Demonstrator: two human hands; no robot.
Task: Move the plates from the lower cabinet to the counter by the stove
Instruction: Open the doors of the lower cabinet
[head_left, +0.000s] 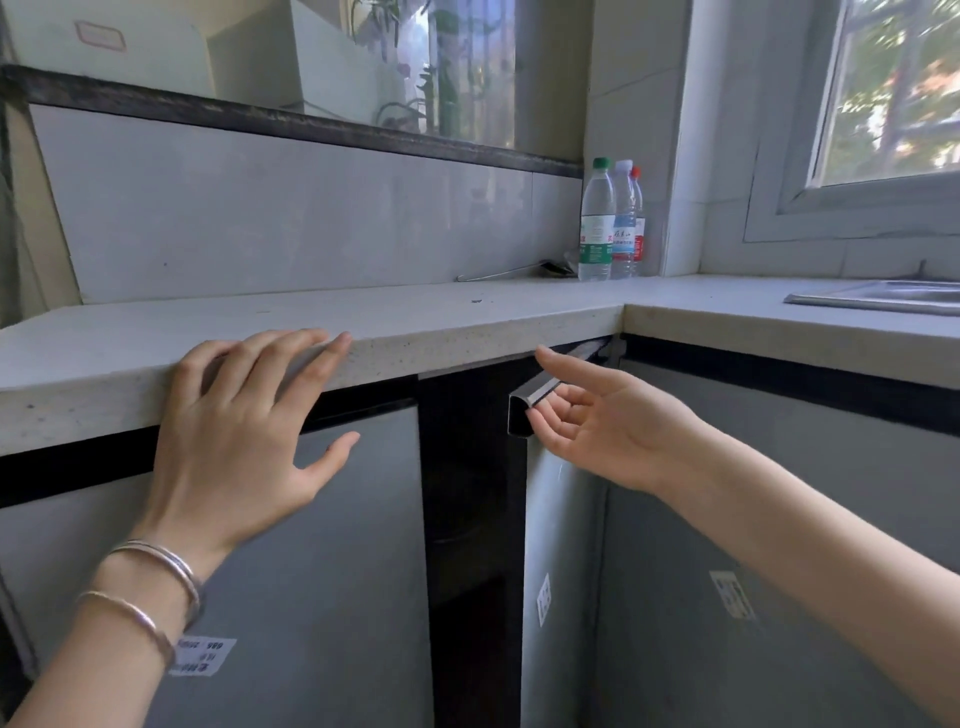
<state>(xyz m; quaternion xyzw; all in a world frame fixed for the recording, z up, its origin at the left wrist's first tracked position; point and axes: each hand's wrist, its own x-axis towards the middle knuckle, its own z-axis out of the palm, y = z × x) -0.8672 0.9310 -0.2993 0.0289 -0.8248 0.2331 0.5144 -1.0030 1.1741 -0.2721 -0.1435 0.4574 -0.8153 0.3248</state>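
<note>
We are at the opening step: getting the lower cabinet (472, 519) open wide enough to reach in. Our right hand (597, 421), in the middle of the frame, has its fingers curled loosely at the metal handle (532, 397) on the top edge of the cabinet door (558, 545); the fingertips touch the handle, yet the hand looks relaxed, not clamped. The door stands ajar, showing us its edge, with a dark gap to its left. Our left hand (244, 426), left of centre, lies spread and empty on the front edge of the counter (415, 317), bracing us.

The plates are not visible; the cabinet interior is too dark to tell what it holds.

To do this well, we judge it best to hook the fingers firmly under the handle lip and swing the door fully toward the right of the frame, so it clears our reach. The left hand should keep its brace until the door is wide. The bottles (610, 223) and the sink (883, 296) sit at upper right, well apart from us. No stove is in view.
</note>
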